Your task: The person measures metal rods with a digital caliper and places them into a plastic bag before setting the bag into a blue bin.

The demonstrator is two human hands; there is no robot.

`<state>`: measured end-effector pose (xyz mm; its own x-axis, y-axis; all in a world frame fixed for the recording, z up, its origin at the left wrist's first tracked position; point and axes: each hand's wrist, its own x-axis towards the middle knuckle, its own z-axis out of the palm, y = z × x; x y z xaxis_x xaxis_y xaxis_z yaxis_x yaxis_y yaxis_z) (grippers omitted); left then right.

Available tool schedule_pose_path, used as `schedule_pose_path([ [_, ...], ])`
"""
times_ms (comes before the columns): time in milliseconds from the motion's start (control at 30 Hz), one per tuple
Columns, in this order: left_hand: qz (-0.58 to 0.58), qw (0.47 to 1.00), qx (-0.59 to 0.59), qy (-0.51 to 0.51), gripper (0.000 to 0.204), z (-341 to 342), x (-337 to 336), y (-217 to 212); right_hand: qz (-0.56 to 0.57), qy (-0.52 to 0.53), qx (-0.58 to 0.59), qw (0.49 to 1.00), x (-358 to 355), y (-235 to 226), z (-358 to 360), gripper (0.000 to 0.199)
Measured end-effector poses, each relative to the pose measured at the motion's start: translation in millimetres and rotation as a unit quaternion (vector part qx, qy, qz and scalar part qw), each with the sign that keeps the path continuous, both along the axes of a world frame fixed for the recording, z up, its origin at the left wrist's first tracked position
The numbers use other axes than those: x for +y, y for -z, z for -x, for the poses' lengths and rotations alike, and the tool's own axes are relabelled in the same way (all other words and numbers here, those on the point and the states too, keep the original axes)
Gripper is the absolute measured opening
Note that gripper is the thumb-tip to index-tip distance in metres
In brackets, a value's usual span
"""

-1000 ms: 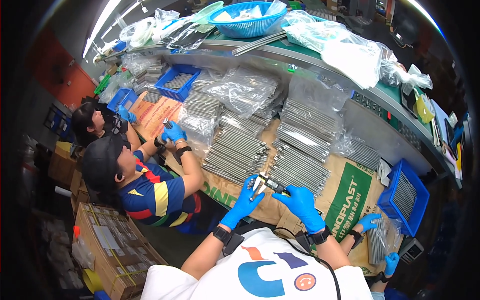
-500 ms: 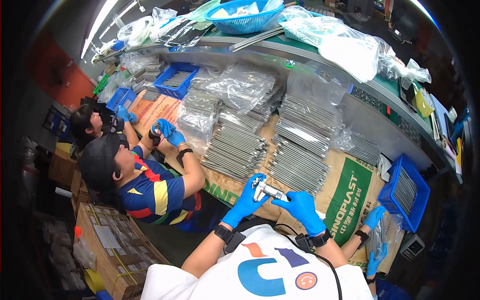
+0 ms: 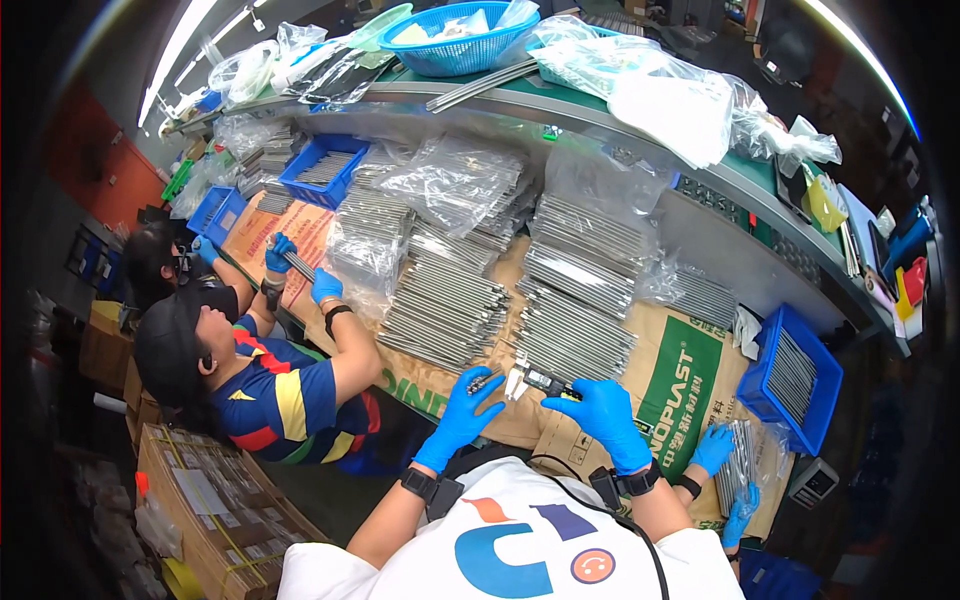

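Shelf (image 3: 560, 115) spans the far side, loaded with a blue basket (image 3: 460, 60) and loose plastic. Below it, brown paper (image 3: 652, 325) lies under the metal, presumably as protection against scuffing. On it, a left stack (image 3: 440, 315) and a right stack (image 3: 573, 335) of rods lie side by side, apparently arranged for easy reach and count. Plastic (image 3: 450, 180) covers rods farther back, likely against dust. A blue tray (image 3: 822, 400) at the right contains further rods.

Right hand (image 3: 605, 415): closed around the right end of the caliper (image 3: 553, 384), thumb on the near side — a hold that seems chosen to leave the display (image 3: 539, 378) readable. Left hand (image 3: 460, 415): fingers curled over metal pieces (image 3: 481, 382), thumb spread away; the pieces' length cannot be determined.

Position: the caliper extends leftward from the right-hand grip, its jaws just beside the left hand. The metal pieces sit inside the left finger curl, near those jaws — no contact evident.
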<state>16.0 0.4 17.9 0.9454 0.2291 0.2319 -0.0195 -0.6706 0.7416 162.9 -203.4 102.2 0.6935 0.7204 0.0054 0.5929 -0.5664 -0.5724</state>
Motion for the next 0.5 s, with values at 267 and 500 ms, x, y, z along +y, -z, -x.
schedule_pose_path([
  [267, 0.169, 0.984, -0.032, -0.044, 0.035, -6, 6, 11, -0.016, -0.002, -0.038, 0.999, 41, -4, -17, 0.051],
  [500, 0.570, 0.815, -0.020, -0.099, 0.016, -48, 0, 22, -0.057, 0.036, 0.004, 0.998, 62, 6, -19, 0.047],
])
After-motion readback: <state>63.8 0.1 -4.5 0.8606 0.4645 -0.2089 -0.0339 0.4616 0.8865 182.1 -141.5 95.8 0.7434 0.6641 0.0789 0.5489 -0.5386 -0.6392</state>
